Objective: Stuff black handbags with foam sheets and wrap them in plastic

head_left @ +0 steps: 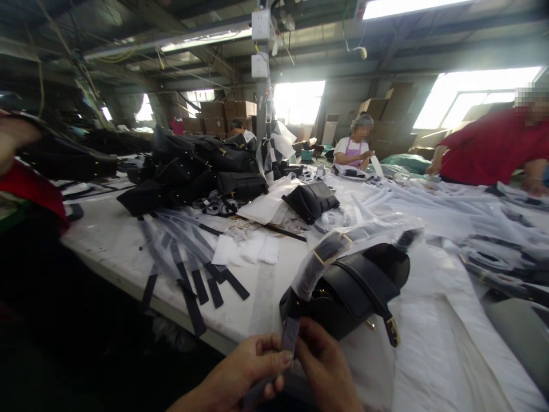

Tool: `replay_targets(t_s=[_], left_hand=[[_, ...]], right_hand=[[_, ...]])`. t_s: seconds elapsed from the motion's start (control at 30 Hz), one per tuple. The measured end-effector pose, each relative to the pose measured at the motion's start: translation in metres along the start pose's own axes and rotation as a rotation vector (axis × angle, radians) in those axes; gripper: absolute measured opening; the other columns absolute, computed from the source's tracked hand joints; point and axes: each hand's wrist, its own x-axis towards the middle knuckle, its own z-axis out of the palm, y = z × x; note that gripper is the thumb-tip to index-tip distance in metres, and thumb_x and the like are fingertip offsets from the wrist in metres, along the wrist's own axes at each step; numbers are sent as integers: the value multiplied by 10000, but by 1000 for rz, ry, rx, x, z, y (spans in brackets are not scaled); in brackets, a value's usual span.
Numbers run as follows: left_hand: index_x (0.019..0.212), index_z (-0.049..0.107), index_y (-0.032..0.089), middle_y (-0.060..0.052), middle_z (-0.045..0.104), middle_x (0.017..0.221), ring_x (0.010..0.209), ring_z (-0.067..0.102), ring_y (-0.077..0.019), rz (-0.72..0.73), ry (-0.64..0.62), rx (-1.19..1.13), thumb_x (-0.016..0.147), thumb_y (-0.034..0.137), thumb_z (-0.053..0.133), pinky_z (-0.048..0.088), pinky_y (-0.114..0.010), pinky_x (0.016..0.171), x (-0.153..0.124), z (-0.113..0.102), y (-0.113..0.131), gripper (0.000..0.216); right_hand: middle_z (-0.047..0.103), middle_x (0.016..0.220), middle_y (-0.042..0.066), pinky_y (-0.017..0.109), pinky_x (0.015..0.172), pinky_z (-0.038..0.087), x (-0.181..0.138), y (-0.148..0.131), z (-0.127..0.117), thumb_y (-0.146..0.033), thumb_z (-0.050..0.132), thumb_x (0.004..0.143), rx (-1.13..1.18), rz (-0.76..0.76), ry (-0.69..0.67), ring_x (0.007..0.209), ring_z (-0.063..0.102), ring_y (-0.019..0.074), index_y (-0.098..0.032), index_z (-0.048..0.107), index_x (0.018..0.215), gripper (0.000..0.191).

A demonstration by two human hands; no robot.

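Pinches a dark strap [290,335] between thumb and fingers of the left hand [249,365]; curls the fingers of the right hand [326,363] close beside the strap, cannot tell whether pinching it; has the black bag [349,292] just beyond both hands on the counter [105,232], with clear plastic [306,280] around its handle; has loose strips [195,312] and a pile of bags [201,166] farther left.

A bag workshop is being indicated by many black bags [349,289] and loose dark straps [200,286] on a tabletop [103,229] being shared by several workers [489,149], stacked cartons [212,110] and strip lights [403,7] overhead.
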Motion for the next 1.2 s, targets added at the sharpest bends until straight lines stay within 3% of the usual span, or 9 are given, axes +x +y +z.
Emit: replay_targets(t_s=[0.27, 0.47, 0.57, 0.73, 0.83, 0.9, 1.07, 1.13, 1.2], left_hand=[[1043, 671, 126, -8, 604, 806, 516, 531, -23, 14, -59, 41, 694, 338, 872, 361, -103, 430, 2, 2, 0, 455], [1050, 619, 149, 18, 576, 732, 512, 519, -35, 28, -37, 32, 683, 391, 879, 343, -119, 434, 8, -7, -16, 510], [1014, 589, 169, 10, 593, 778, 516, 535, -48, 90, -42, 80, 654, 457, 881, 339, -140, 420, 10, -9, -21, 545], [875, 503, 180, 28, 591, 715, 500, 546, -56, 231, -4, 169, 681, 535, 836, 341, -144, 412, 14, -12, -26, 524], [895, 488, 191, 53, 563, 698, 506, 564, -75, 270, 22, 196, 675, 570, 822, 362, -157, 407, 18, -11, -29, 551], [897, 496, 192, 57, 551, 706, 518, 576, -86, 287, 56, 214, 660, 583, 822, 380, -169, 410, 20, -8, -30, 561], [879, 511, 191, 44, 568, 750, 559, 593, -101, 322, 69, 242, 681, 553, 816, 439, -207, 489, 17, 6, -27, 513], [867, 525, 183, 22, 605, 747, 600, 606, -112, 354, 10, 293, 709, 562, 793, 456, -223, 556, 14, 11, -24, 491], [870, 566, 166, -21, 652, 758, 686, 632, -141, 417, -65, 388, 779, 593, 718, 474, -243, 636, 10, 13, -19, 463]], right_hand=[[747, 763, 67, 325, 733, 520, 2, -12, 0, -436, 761, 748, 53, 58, -153, 738, 688, 236, -173, 764, 826, 274], [746, 1044, 87, 367, 892, 520, -6, -25, -2, -426, 744, 766, 228, 200, -238, 998, 688, 268, -203, 739, 955, 292], [732, 1100, 95, 385, 886, 536, -7, -25, 2, -402, 809, 669, 277, 197, -250, 990, 693, 287, -192, 697, 807, 275], [774, 923, 81, 317, 792, 572, -23, -38, -26, -489, 693, 788, -212, 3, -163, 848, 725, 255, -200, 761, 928, 329], [782, 825, 48, 266, 665, 589, -32, -69, -67, -570, 700, 773, -455, -35, 246, 751, 737, 239, -269, 775, 980, 373], [781, 993, 63, 285, 768, 606, -24, -99, -87, -601, 722, 755, -363, -64, 429, 932, 735, 263, -269, 729, 1106, 483], [727, 1128, 155, 363, 901, 596, 25, -187, -89, -559, 523, 934, 367, -30, 191, 1058, 700, 259, -132, 629, 1180, 503], [734, 797, 83, 323, 774, 628, 42, -220, -84, -447, 518, 974, 494, -20, 197, 734, 731, 178, -82, 603, 1133, 407], [566, 521, -57, 209, 531, 571, 52, -250, -83, -346, 530, 988, 468, 45, 68, 416, 557, 79, -71, 605, 1028, 288]])
